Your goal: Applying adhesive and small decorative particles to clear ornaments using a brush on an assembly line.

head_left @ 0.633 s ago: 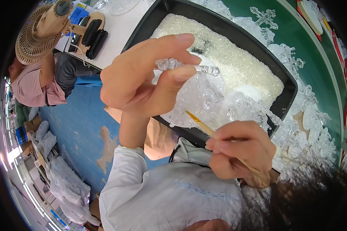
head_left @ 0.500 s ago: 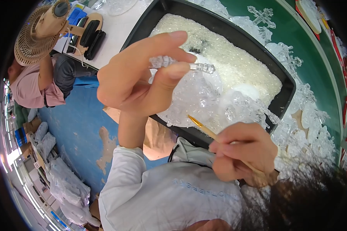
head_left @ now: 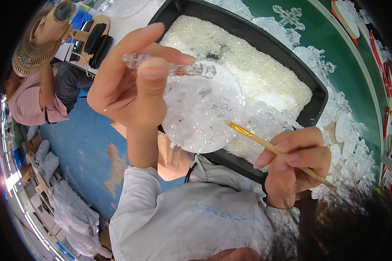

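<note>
A green bench [head_left: 335,56] is being occupied by a black tray [head_left: 311,93] filled with clear glittering grains. Above the tray's near edge, a clear plastic ornament [head_left: 196,68] is being pinched in the closed grip of the left hand [head_left: 130,87]. A thin wooden brush [head_left: 276,151] is being clasped by the right hand [head_left: 298,163], its tip near the ornament.

Clear disc [head_left: 202,111] between left hand [head_left: 130,82], brush [head_left: 278,152]
</note>
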A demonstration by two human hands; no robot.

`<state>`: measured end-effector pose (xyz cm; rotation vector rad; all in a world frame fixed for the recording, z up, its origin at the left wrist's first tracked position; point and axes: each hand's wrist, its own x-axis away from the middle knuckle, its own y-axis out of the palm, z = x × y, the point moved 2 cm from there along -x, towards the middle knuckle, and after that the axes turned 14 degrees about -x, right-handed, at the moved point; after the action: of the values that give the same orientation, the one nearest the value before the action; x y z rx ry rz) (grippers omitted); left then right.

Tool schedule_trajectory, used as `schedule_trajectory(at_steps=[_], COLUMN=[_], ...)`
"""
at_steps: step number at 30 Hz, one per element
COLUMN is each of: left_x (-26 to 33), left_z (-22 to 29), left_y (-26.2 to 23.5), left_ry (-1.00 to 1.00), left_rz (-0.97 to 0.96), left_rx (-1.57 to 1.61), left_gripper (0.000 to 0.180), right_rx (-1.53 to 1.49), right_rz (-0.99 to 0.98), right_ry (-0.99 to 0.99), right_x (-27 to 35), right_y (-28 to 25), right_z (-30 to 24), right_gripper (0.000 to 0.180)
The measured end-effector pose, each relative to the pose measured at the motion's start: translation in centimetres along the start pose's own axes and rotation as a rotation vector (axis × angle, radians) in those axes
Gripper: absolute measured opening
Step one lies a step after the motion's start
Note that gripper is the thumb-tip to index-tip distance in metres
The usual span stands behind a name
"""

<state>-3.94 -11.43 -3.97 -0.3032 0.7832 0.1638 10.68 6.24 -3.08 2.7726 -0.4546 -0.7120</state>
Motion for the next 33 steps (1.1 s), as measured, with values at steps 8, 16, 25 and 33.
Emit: schedule_trajectory(at_steps=[8,16,25,33], left_x=[-0.2,0.0,0.1,-1.2], left_z=[-0.4,-0.8,-0.4,0.5], left_y=[-0.3,-0.5,-0.5,-0.4], left_ry=[0.051,0.127,0.133,0.471], left_rz=[0.02,-0.028,-0.056,-0.243], left_rx=[0.08,0.15,0.105,-0.009], left_gripper=[0.044,0.038,0.046,0.029], right_rx=[-0.055,0.062,-0.067,0.109], right_rz=[-0.169,-0.237,-0.244,-0.26], right_ry=[0.031,-0.034,-0.175,-0.03], right_x=[-0.6,-0.5,0.0,0.0], right_y=[-0.3,0.0,-1.4,0.3], right_z=[0.5,0.7,0.5,-0.1], right_gripper=[0.01,0.01,0.031,0.026])
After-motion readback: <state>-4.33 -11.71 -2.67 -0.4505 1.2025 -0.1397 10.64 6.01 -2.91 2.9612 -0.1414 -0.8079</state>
